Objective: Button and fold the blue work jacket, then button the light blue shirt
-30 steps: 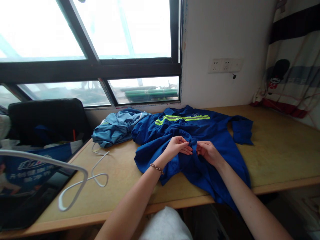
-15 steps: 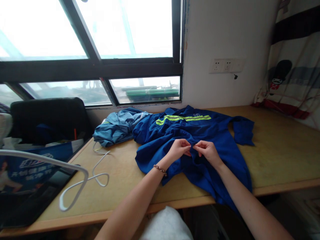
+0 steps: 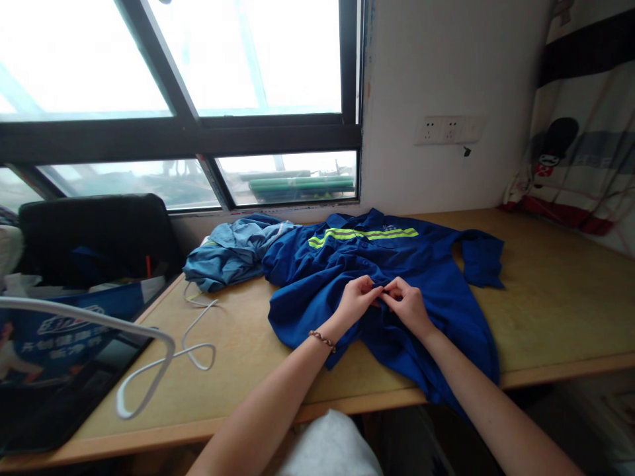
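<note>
Counter (image 3: 560,311): yellowish top, wooden front edge. Directly on it: dark-blue shirt (image 3: 426,264), spread, rumpled, partly overhanging the front edge; lighter-blue cloth (image 3: 231,254), bunched against the shirt; white cable (image 3: 133,326), looped, at left.

The shirt (image 3: 431,264) lies on the worktop (image 3: 555,304), partly over its front edge, with a second garment (image 3: 231,254) touching its left side. A cable (image 3: 172,347) runs before that garment — a window (image 3: 278,137) stands behind it. Right of the window come wall sockets (image 3: 441,130), then a curtain (image 3: 580,106).
</note>
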`<state>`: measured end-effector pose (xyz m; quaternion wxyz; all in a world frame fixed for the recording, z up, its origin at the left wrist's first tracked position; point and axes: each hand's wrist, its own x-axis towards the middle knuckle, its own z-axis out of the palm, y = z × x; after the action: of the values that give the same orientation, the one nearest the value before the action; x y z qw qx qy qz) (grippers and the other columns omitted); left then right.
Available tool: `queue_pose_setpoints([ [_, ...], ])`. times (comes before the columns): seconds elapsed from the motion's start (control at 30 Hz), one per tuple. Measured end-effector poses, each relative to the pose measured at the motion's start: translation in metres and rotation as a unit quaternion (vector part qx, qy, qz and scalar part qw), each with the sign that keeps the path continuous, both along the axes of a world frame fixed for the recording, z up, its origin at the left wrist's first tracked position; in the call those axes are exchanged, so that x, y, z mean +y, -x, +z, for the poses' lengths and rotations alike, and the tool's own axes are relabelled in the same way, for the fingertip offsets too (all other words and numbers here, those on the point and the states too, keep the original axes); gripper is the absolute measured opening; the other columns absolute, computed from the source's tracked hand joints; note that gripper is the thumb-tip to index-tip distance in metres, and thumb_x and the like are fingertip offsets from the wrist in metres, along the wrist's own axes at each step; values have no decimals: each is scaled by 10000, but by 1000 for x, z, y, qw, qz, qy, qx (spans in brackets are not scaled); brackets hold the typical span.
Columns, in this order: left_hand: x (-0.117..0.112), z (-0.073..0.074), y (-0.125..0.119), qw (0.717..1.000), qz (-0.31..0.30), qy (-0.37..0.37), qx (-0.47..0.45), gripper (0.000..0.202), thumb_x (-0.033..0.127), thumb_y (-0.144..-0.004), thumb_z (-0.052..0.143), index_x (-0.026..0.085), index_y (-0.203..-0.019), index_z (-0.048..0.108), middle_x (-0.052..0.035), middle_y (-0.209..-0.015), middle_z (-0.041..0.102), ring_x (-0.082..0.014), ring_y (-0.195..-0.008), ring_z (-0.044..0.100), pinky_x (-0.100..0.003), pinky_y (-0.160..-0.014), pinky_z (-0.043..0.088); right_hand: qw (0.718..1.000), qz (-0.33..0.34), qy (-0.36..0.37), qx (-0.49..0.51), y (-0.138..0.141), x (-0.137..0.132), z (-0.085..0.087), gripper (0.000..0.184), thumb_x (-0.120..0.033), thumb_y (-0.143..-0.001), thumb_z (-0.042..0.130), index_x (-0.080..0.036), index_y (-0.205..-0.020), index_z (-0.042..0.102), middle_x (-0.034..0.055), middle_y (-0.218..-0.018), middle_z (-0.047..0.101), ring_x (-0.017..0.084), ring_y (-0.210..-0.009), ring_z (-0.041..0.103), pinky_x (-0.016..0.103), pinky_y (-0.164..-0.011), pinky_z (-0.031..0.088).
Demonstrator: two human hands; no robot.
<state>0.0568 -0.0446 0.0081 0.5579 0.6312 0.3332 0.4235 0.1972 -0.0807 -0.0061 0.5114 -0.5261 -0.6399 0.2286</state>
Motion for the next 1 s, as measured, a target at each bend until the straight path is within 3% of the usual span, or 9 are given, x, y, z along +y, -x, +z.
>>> queue_pose_setpoints([
  [0.2,1,-5,-2,987,-6,143,-78,233,289,-610,656,146,-620,472,34,-542,504,-91,-525,529,-236,-564,484,1000,-2,-8,-17,1,1,0,148,-327,-699,605,-218,-749,519,-51,-476,498,116,-431,448,244,-472,330],
  [0.37,2,-7,-1,977,-9,182,-108,185,242,-610,640,142,-625,485,34,-549,513,-90,-535,544,-238,-592,481,1000,0,-16,-25,3,-1,3,136,-315,-714,585,-217,-778,516,-52,-488,491,115,-445,447,245,-486,337],
  [0.57,5,-3,0,987,-15,132,-85,196,278,-620,646,140,-673,517,33,-595,535,-79,-545,529,-211,-580,455,997,24,15,76,3,0,3,199,-360,-700,599,-221,-786,487,-60,-493,455,109,-444,429,237,-464,323],
  [0.83,8,-4,3,997,-5,27,-69,189,304,-684,605,148,-768,540,26,-659,537,-72,-563,503,-178,-544,404,951,146,129,240,2,8,-2,275,-398,-701,610,-205,-824,456,-59,-543,514,85,-480,458,207,-485,335],
  [1.0,6,-3,2,996,-19,30,-81,204,303,-693,600,159,-795,498,33,-640,529,-66,-538,486,-167,-497,364,935,173,148,272,2,10,-7,278,-378,-697,630,-200,-856,487,-43,-601,543,91,-529,487,208,-516,355],
])
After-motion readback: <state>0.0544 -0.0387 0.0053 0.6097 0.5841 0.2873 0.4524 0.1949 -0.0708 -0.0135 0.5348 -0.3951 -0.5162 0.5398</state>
